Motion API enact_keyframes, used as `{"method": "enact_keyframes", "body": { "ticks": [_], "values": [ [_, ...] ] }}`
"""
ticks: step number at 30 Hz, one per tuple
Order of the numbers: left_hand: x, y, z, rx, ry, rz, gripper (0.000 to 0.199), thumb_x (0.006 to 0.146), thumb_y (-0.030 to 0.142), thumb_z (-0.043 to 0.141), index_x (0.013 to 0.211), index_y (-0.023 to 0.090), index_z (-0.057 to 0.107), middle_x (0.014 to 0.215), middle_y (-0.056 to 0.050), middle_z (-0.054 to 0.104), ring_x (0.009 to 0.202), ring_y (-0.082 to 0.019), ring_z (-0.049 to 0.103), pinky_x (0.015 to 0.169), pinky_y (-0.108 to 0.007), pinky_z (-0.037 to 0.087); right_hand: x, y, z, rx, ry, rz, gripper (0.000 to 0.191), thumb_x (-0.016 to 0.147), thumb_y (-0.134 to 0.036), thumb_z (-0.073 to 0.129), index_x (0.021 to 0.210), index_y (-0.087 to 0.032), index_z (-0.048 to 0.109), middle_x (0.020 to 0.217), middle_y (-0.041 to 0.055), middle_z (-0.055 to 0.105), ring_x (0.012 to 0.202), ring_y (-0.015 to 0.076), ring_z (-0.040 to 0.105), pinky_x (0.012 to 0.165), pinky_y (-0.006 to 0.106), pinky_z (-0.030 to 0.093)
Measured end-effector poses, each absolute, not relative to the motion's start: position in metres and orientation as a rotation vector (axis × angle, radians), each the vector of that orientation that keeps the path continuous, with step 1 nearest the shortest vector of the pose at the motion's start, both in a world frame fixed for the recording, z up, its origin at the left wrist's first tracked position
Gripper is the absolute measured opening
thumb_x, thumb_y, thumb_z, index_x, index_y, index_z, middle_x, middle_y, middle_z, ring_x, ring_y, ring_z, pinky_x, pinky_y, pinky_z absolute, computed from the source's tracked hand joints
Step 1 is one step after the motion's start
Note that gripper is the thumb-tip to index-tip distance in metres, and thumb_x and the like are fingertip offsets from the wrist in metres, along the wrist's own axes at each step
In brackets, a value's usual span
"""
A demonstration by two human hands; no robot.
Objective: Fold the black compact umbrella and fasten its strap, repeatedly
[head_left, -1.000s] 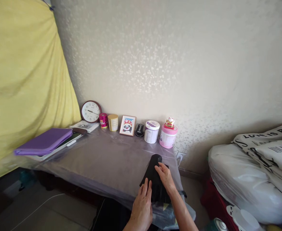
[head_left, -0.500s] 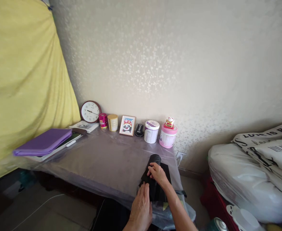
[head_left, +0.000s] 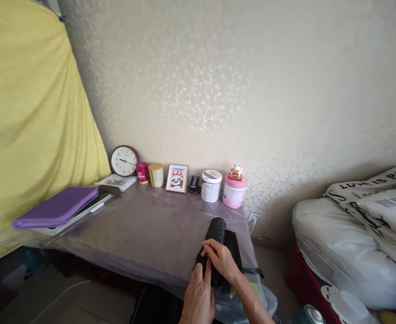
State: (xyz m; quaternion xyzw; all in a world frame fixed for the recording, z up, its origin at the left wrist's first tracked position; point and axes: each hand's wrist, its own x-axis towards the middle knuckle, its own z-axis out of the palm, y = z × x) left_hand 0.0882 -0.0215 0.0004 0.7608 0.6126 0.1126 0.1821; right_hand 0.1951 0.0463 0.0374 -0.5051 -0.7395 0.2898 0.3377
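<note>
A black rolled bundle (head_left: 217, 228) lies near the front right corner of the plastic-covered table (head_left: 144, 225), with flat black material (head_left: 233, 247) beside and beneath it. My right hand (head_left: 221, 258) rests across the bundle, its fingers bent and touching the black surface. Just below and to the left, my left hand (head_left: 198, 292) presses at the bundle's near left side, fingertips close to those of my right hand. What the fingertips grip, if anything, is hidden.
Along the wall stand a clock (head_left: 124, 161), a picture frame (head_left: 177, 178), a white tub (head_left: 211, 186) and a pink tub (head_left: 234, 192) with a cat figurine. A purple folder (head_left: 58, 207) lies left. White bags (head_left: 339, 243) sit right of the table.
My right hand has moved down along the black roll, toward my left hand. More of the roll's far end shows. The camera view has shifted slightly.
</note>
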Motion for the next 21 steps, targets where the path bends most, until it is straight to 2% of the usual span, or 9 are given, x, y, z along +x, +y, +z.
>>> {"method": "enact_keyframes", "body": {
  "ticks": [4, 8, 11, 16, 21],
  "values": [
    [0.086, -0.019, -0.006, 2.160, 1.725, 0.300, 0.066, 0.076, 0.009, 0.033, 0.139, 0.014, 0.016, 0.140, -0.014, 0.028, 0.126, -0.024, 0.032, 0.102, -0.033, 0.031, 0.205, 0.031, 0.023, -1.218, -1.932, 0.423, 0.029, 0.089, -0.032, 0.036, 0.099, -0.023, 0.062, 0.097, 0.0061, 0.065, 0.097, 0.0182, 0.057, 0.086, 0.032, 0.044],
    [0.085, -0.018, -0.006, 2.156, 1.719, 0.275, 0.066, 0.077, 0.012, 0.035, 0.139, 0.012, 0.014, 0.140, -0.013, 0.028, 0.127, -0.023, 0.032, 0.104, -0.032, 0.028, 0.214, 0.045, 0.007, -1.180, -2.074, 0.245, 0.030, 0.089, -0.024, 0.036, 0.105, -0.023, 0.061, 0.113, 0.0063, 0.062, 0.117, 0.0208, 0.046, 0.101, 0.045, 0.031],
    [0.086, -0.018, -0.002, 2.132, 1.726, 0.226, 0.066, 0.077, 0.013, 0.034, 0.139, 0.011, 0.011, 0.141, -0.014, 0.028, 0.127, -0.023, 0.031, 0.103, -0.031, 0.027, 0.217, 0.069, 0.003, -1.236, -2.134, 0.191, 0.031, 0.090, -0.023, 0.035, 0.104, -0.023, 0.062, 0.114, 0.0051, 0.061, 0.119, 0.0204, 0.043, 0.104, 0.048, 0.023],
    [0.087, -0.016, 0.005, 2.063, 1.747, 0.148, 0.068, 0.076, 0.014, 0.036, 0.139, 0.010, 0.011, 0.143, -0.013, 0.026, 0.129, -0.023, 0.029, 0.104, -0.031, 0.027, 0.221, 0.109, 0.002, -1.346, -2.102, 0.178, 0.030, 0.089, -0.025, 0.036, 0.100, -0.025, 0.064, 0.113, 0.0031, 0.062, 0.120, 0.0195, 0.042, 0.104, 0.046, 0.019],
    [0.086, -0.013, 0.003, 2.011, 1.765, 0.174, 0.067, 0.077, 0.017, 0.037, 0.139, 0.009, 0.012, 0.144, -0.014, 0.023, 0.130, -0.022, 0.026, 0.104, -0.029, 0.025, 0.223, 0.142, 0.000, -1.447, -2.011, 0.182, 0.031, 0.088, -0.027, 0.036, 0.096, -0.024, 0.065, 0.114, 0.0040, 0.062, 0.118, 0.0193, 0.043, 0.102, 0.042, 0.024]
  ]
}}
